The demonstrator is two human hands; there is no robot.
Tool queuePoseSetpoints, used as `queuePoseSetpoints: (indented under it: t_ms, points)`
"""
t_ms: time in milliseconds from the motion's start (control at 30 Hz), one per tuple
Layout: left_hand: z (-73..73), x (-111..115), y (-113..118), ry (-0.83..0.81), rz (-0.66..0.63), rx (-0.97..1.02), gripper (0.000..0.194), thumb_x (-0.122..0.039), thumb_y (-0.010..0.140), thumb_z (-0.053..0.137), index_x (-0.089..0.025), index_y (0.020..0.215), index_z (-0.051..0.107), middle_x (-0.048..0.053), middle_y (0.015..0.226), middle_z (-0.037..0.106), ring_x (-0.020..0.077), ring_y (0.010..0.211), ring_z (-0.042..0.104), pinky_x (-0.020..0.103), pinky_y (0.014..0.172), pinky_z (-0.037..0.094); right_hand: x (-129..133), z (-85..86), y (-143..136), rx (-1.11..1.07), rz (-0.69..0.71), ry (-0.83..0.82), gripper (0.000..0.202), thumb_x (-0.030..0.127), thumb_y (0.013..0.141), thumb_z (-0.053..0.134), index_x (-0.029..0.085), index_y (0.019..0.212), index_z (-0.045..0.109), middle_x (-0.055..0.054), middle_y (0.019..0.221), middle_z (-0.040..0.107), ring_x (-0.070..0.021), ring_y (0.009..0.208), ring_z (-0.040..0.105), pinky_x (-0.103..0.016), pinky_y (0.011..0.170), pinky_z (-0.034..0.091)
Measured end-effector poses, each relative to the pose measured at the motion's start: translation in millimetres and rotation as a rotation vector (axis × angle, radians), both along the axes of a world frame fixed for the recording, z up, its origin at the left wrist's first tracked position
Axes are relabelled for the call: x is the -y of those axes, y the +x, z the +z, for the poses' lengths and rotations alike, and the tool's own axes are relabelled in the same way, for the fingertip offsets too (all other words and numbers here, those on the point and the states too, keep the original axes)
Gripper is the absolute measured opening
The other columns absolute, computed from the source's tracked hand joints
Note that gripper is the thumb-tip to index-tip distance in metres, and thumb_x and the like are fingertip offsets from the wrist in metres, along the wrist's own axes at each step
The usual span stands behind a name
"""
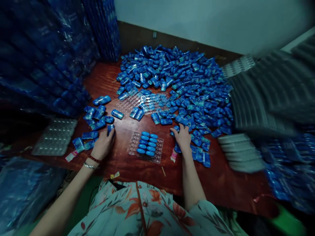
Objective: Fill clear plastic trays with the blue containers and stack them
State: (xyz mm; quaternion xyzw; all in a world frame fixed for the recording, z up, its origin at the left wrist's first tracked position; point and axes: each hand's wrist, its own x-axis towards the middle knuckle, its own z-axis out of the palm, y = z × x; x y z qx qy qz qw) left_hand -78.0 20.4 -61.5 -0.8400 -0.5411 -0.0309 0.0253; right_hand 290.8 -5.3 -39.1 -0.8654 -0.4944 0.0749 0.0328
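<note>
A clear plastic blister tray [158,151] lies on the red-brown table, with two columns of glossy blue oval pieces [150,144] in its middle. To its left, my left hand [104,141] has its fingers closed on a small blue packet [111,128], beside a loose group of similar packets. On the right, my right hand [182,136] reaches to the near edge of a large heap of blue packets [172,72]; its fingers are bent round a packet [175,130]. Further back lies another clear tray [155,103], partly covered by packets.
Tall stacks of filled blue packs [44,59] rise at the left. A clear empty tray [56,137] lies at the left edge. Stacked grey trays [242,152] stand at the right. Small pink scraps [71,156] lie near the packets.
</note>
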Motion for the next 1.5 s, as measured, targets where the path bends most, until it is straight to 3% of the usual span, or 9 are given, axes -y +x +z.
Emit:
queuePoseSetpoints:
  t_ms: [167,300,433,533,667,900,1067,1300,1500]
  points:
    - [-6.4,22.5,0.4,-0.049,-0.041,0.183,0.049,-0.019,0.087,0.037,-0.01,0.136,0.038,0.019,0.11,0.054,0.0262,0.092,0.052,0.042,0.083,0.046,-0.6,-0.5,-0.9,-0.11,0.074,-0.033,0.05,0.057,0.081,0.052,0.017,0.112,0.056,-0.014,0.105,0.056,-0.0282,0.091,0.059,-0.035,0.072,0.043]
    - [-5.9,42.2,-5.7,-0.103,-0.061,0.421,0.046,-0.021,0.09,0.033,-0.017,0.136,0.038,0.015,0.116,0.051,0.0241,0.101,0.053,0.04,0.088,0.047,26.3,-5.6,12.6,-0.211,0.123,0.31,0.047,0.052,0.086,0.043,0.017,0.114,0.056,-0.013,0.107,0.058,-0.0237,0.093,0.058,-0.035,0.079,0.044]
    - [11.4,64.8,-14.8,-0.06,0.056,0.558,0.037,-0.032,0.091,0.036,-0.022,0.124,0.051,0.012,0.113,0.051,0.0227,0.098,0.056,0.038,0.086,0.049,83.8,-3.4,50.9,-0.179,-0.123,0.602,0.042,0.047,0.086,0.04,0.015,0.096,0.065,-0.012,0.093,0.066,-0.022,0.086,0.06,-0.035,0.081,0.044]
    - [32.6,78.6,-13.1,-0.114,0.089,0.566,0.036,-0.04,0.091,0.037,-0.024,0.117,0.054,0.009,0.099,0.057,0.0214,0.086,0.059,0.035,0.075,0.052,129.9,2.1,73.9,-0.239,-0.194,0.523,0.038,0.048,0.081,0.048,0.016,0.084,0.067,-0.01,0.084,0.069,-0.0217,0.076,0.062,-0.034,0.074,0.046]
    - [50.3,85.9,9.2,-0.226,-0.011,0.619,0.037,-0.042,0.09,0.039,-0.02,0.118,0.051,0.007,0.097,0.062,0.0196,0.084,0.062,0.031,0.072,0.053,155.2,3.8,70.3,-0.291,-0.058,0.381,0.035,0.047,0.081,0.049,0.018,0.085,0.068,-0.008,0.087,0.068,-0.0216,0.08,0.062,-0.034,0.075,0.046]
    - [48.2,82.4,52.9,-0.267,-0.263,0.63,0.028,-0.025,0.092,0.035,-0.02,0.112,0.054,0.007,0.099,0.061,0.0163,0.088,0.062,0.027,0.078,0.052,130.1,0.5,26.3,-0.149,0.077,0.112,0.034,0.031,0.084,0.05,0.018,0.112,0.062,-0.011,0.104,0.056,-0.0225,0.088,0.058,-0.035,0.078,0.047]
    - [42.1,85.8,53.9,-0.235,-0.265,0.608,0.031,-0.02,0.092,0.036,-0.022,0.117,0.053,0.007,0.108,0.056,0.0165,0.094,0.06,0.026,0.081,0.052,130.4,8.3,25.3,-0.087,0.165,0.002,0.043,0.026,0.082,0.052,0.022,0.125,0.054,-0.011,0.109,0.056,-0.0259,0.098,0.056,-0.038,0.081,0.046]
    - [32.9,86.3,56.4,-0.21,-0.263,0.618,0.029,-0.024,0.092,0.038,-0.022,0.118,0.051,0.007,0.106,0.057,0.0172,0.093,0.061,0.028,0.082,0.052,121.9,9.2,46.1,-0.091,0.014,0.205,0.03,0.029,0.088,0.044,0.016,0.104,0.065,-0.011,0.099,0.064,-0.0242,0.095,0.055,-0.037,0.085,0.044]
    - [39.2,83.5,58.8,-0.22,-0.27,0.587,0.031,-0.02,0.092,0.036,-0.022,0.12,0.049,0.008,0.107,0.057,0.017,0.095,0.06,0.029,0.083,0.052,68.7,10.6,34.6,0.053,0.219,-0.119,0.04,0.022,0.081,0.056,0.019,0.121,0.053,-0.014,0.116,0.055,-0.027,0.097,0.054,-0.034,0.072,0.042]
